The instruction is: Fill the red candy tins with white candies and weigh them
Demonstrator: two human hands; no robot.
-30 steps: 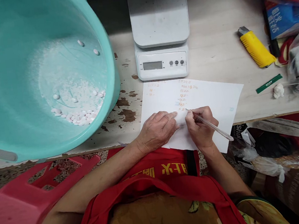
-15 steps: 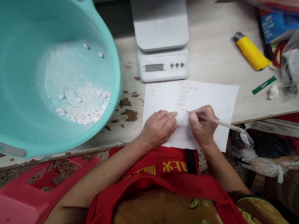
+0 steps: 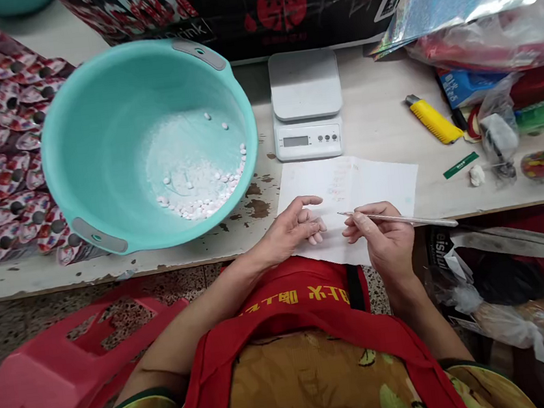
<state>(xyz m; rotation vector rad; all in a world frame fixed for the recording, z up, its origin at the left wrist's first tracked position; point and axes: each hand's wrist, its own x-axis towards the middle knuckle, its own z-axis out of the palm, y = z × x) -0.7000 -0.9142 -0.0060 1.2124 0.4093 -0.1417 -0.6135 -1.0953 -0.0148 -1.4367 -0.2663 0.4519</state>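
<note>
Over paper point(image 3: 377, 182) | right hand point(image 3: 386, 233) grip pinches pen point(image 3: 401, 218) | left hand point(image 3: 292, 228) loose

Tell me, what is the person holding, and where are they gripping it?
The right hand pinches a thin clear pen near its writing tip. The left hand holds nothing.

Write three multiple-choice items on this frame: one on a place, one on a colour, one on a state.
1. Where does the digital scale stand?
A. behind the paper sheet
B. inside the basin
C. on the pink stool

2. What colour is the basin?
A. yellow
B. turquoise
C. white

3. What does the right hand hold?
A. a utility knife
B. nothing
C. a pen

Answers: 1 A, it sits on the table just beyond the sheet. 2 B, its wall and rim are turquoise. 3 C, the fingers pinch the pen above the sheet.
</note>
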